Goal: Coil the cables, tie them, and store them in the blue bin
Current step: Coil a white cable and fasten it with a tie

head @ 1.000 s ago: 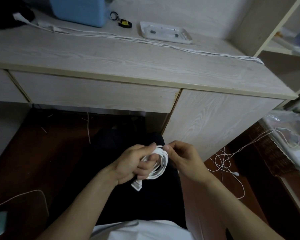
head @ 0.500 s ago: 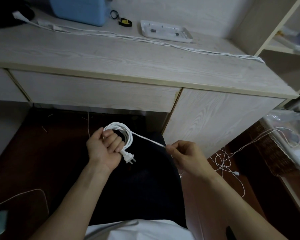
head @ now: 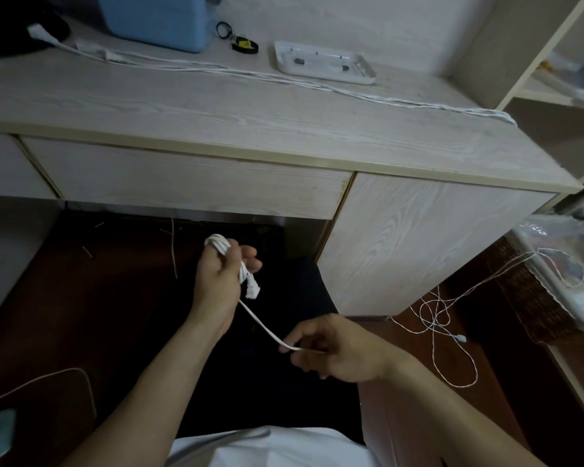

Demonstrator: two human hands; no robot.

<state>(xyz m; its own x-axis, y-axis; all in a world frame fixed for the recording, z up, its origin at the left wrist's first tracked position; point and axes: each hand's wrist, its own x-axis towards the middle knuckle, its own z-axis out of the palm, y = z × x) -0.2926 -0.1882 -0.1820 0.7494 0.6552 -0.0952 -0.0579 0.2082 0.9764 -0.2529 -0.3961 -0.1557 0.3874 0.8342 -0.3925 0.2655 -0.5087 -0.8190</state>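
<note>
Pale wood-grain worktop [head: 216, 106] fills the upper view, its drawer front and cabinet door facing you. At its far left edge stands the light blue plastic bin [head: 159, 18], and a long white flat cable [head: 284, 77] stretches across the surface from a plug near the bin to the right end. Behind that cable sits a white rectangular plastic tray [head: 324, 64] with small parts in it, and between tray and bin lies a small black-and-yellow tape measure [head: 243, 45].

Below the worktop, over your dark lap, your left hand [head: 220, 278] grips a coiled white power cable [head: 220, 246]; its fingers are curled round the loops, and the white plug [head: 253, 289] hangs just beneath them. One strand runs taut from the coil down to your right hand [head: 338, 352], whose thumb and fingers pinch it near its end.

On the dark reddish floor to your right lies a thin white wire [head: 435, 318] in loose tangles, trailing up toward a brown wicker basket [head: 526, 298]. Another thin white wire [head: 58, 375] loops at the lower left.
</note>
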